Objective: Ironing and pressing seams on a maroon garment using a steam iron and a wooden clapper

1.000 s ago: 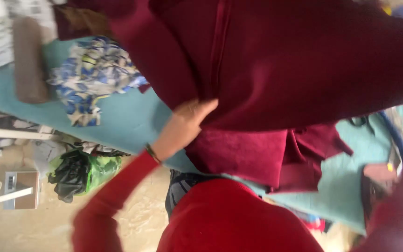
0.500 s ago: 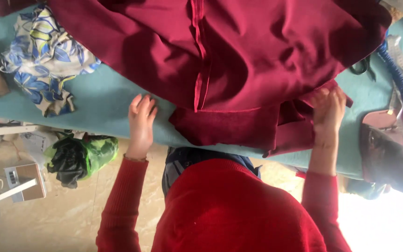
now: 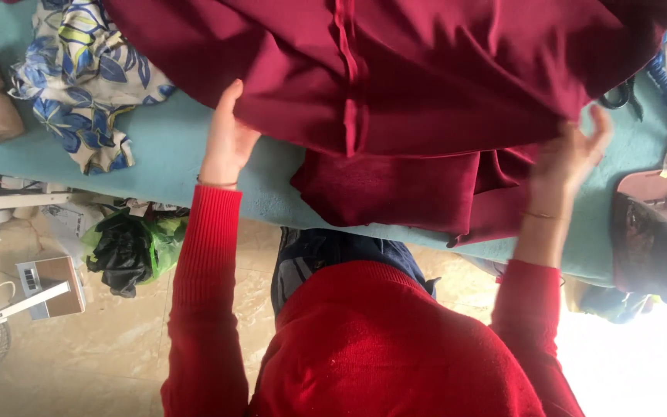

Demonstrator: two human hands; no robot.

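Two hands at work: left hand (image 3: 227, 143) and right hand (image 3: 573, 150), fingers loosely open, flat against the maroon cloth (image 3: 395, 85) spread over the teal desk (image 3: 171, 150), upper frame. Smoothing stage, seemingly; next needs even outward strokes.

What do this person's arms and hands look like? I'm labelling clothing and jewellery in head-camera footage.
Both arms are in long red ribbed-knit sleeves with snug cuffs ending at the wrists. The left hand is bare, with a thin dark band at the wrist just above the cuff. The right hand is bare too, with a fine bracelet at its wrist. No gloves or rings can be made out.
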